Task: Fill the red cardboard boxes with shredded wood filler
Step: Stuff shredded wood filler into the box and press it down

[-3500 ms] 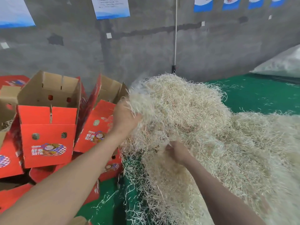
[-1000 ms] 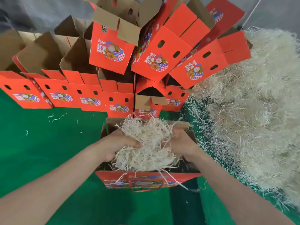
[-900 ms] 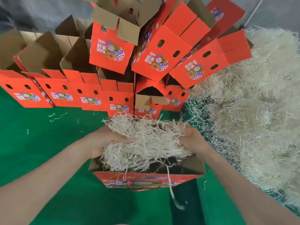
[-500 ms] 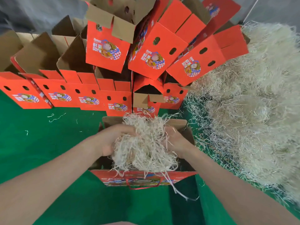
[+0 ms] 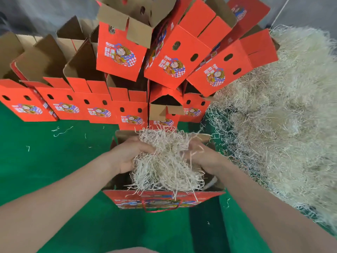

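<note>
Both hands, which 3.5 s earlier were pulling strands out of the loose heap (image 5: 282, 125), now stand over the open box (image 5: 209, 195). Against the frame 0.9 s earlier they have drawn closer together, so the wad (image 5: 166, 167) of shredded wood filler is bunched rather than stretched wide.

Fingers (image 5: 144, 147) of the left hand (image 5: 127, 154) are curled round the wad's left flank. Fingers (image 5: 196, 149) of the right hand (image 5: 206, 158) are curled into its right flank, partly buried in strands. Gripping from both sides squeezes the springy material, probably so that it is narrow enough to pass the mouth of the box.

The wad's lower part hangs inside the box between the walls. Its upper tuft stands above the far rim, and a few strands trail over the near red wall, just above the cord handle (image 5: 160, 209). The step in hand appears to be pressing the filler down. Dark space on either side of the wad suggests the box is only partly filled.

The open box stands on the green surface (image 5: 54, 170) directly before the person, flaps spread, so both forearms reach it evenly. The heap lies just beside it on the right, presumably to keep each reach short.

Beyond, a row of boxes (image 5: 67, 105) stands upright with flaps raised, and stacked boxes (image 5: 173, 57) lie tilted on top of them. Their interiors are mostly hidden, so it cannot be told whether any holds filler.
</note>
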